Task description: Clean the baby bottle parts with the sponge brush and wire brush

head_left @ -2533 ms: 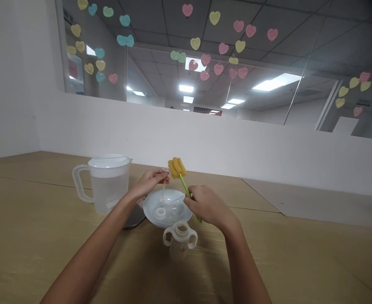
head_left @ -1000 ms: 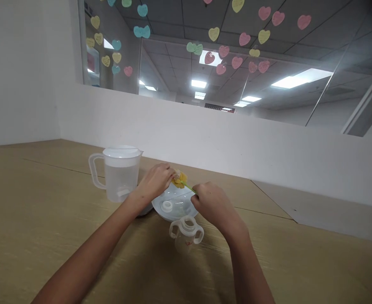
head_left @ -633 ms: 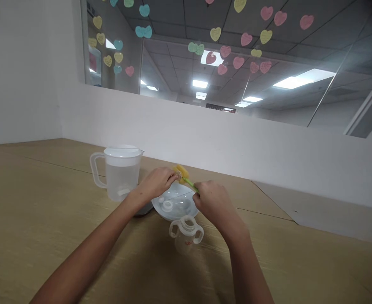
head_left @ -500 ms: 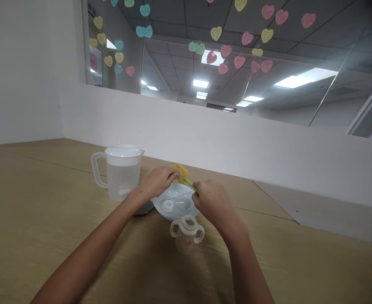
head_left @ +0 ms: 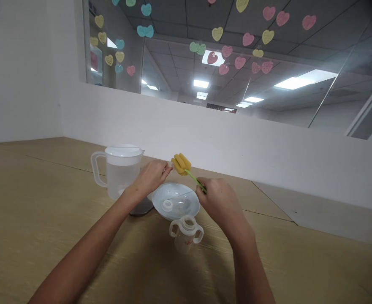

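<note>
My right hand (head_left: 219,196) is closed round the green handle of a bottle brush with a yellow sponge head (head_left: 181,164). The head points up and left above the bowl. My left hand (head_left: 154,174) pinches a small clear piece (head_left: 170,164), perhaps a bottle nipple, just left of the sponge; its exact shape is too small to tell. Below both hands stands a pale bowl (head_left: 158,211) with a white ring (head_left: 167,205) and something clear in it. Closer to me, an uncapped two-handled baby bottle (head_left: 185,240) stands upright.
A lidded plastic jug (head_left: 122,173) partly filled with clear liquid stands behind my left hand. A dark flat round object (head_left: 142,207) lies between jug and bowl. The wooden table (head_left: 46,211) meets a white wall (head_left: 173,126) under a window with heart-shaped notes.
The sponge head and the small clear piece have come apart. My right hand has moved slightly right with the brush, and my left hand slightly left and up.
</note>
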Tool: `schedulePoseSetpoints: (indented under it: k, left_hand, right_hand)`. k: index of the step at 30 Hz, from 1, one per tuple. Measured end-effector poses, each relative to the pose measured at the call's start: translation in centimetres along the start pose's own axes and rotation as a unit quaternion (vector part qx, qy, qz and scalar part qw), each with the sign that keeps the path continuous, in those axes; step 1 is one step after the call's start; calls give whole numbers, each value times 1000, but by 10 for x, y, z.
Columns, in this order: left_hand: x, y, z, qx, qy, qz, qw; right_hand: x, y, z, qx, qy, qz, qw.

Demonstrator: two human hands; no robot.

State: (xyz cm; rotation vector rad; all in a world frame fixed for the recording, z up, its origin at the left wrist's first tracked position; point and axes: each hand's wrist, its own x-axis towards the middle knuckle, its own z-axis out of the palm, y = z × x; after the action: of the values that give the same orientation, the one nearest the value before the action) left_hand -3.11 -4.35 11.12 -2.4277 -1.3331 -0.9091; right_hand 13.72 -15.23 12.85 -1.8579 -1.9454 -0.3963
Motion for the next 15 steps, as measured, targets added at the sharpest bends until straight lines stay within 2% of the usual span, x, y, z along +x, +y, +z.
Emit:
schedulePoseSetpoints:
  k: [5, 15]
  left_hand:
    - [-1, 5, 4, 62, 22, 30, 997]
    - [1, 3, 19, 166, 140, 156, 964]
  right_hand:
    - [4, -12, 5, -46, -16, 4, 999]
    - [3, -19, 2, -74, -41, 23, 996]
